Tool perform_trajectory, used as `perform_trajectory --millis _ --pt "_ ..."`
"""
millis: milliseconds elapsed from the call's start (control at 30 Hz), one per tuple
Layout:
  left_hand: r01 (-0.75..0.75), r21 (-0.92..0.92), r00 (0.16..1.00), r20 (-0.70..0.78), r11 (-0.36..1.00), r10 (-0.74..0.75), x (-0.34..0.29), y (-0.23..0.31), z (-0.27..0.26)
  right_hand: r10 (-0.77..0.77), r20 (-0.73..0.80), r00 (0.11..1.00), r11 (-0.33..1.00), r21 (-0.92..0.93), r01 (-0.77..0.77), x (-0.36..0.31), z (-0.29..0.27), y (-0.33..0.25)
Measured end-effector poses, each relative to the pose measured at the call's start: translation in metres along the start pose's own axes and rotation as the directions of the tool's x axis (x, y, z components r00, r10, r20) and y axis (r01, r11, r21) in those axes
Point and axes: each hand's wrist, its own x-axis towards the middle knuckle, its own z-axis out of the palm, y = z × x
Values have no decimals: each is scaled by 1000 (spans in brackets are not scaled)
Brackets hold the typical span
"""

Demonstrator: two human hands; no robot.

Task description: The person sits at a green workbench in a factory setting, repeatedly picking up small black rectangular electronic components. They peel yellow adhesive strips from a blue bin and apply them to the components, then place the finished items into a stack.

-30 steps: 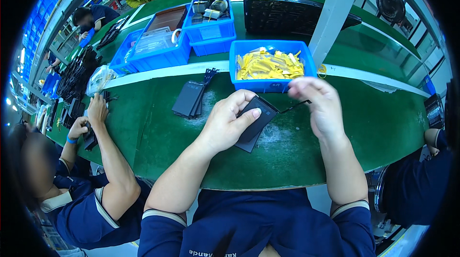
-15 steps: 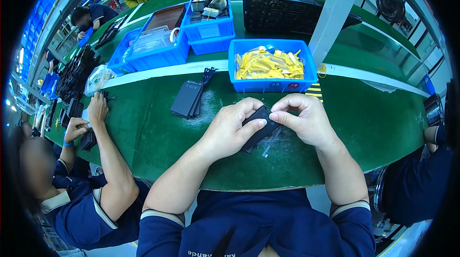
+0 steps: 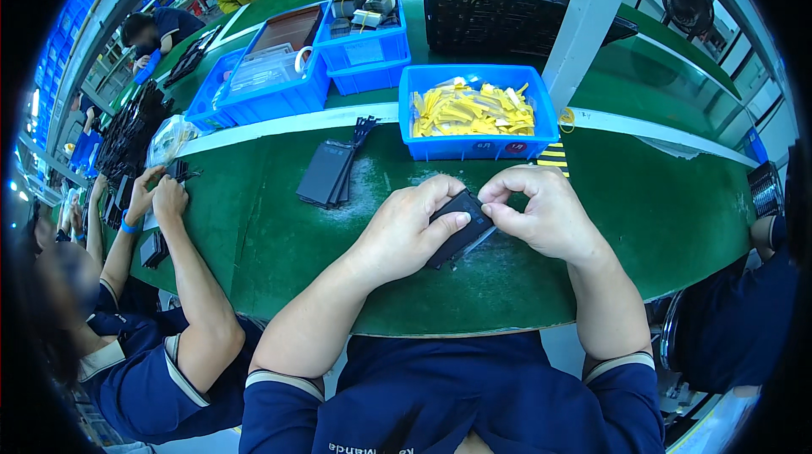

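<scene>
My left hand (image 3: pixel 413 224) holds a flat black rectangular pack (image 3: pixel 461 231), thumb on top and fingers curled round its far edge. At the pack's upper right corner, the thumb and forefinger of my right hand (image 3: pixel 533 210) are pinched together; what lies between them is too small to make out. A pale clear strip (image 3: pixel 482 242) shows along the pack's lower right side. Left of my hands, a fanned stack of similar black packs (image 3: pixel 326 173) lies on the green table, with dark leads (image 3: pixel 364 128) at its far end.
Beyond my hands stands a blue bin (image 3: pixel 478 148) of yellow strips (image 3: pixel 474 111). Further blue bins (image 3: pixel 368 52) sit behind the white rail, near a grey post (image 3: pixel 592 22). On my left, a co-worker's hands (image 3: pixel 161 196) are over black parts. Another person sits at the right.
The clear strip that stuck out below the pack now lies closer along its side. My right fingers have shifted slightly at the corner. The co-worker's hands have come together.
</scene>
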Motion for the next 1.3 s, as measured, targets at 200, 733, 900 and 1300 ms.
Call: perform_trajectory --millis 200,733,900,1300 --pt "-43 -8 999 7 999 43 -1 0 3 -137 9 991 971 -196 136 -1 2 -1" --pt "9 -459 979 -178 889 -102 -1 -5 9 140 -149 979 863 502 -47 -4 20 5" --pt "-85 -441 976 -219 893 -15 0 -9 15 169 -142 975 829 556 -63 -6 23 4" --pt "-153 -315 960 -273 937 65 -2 -7 17 -117 -243 963 983 107 146 -6 19 -6"
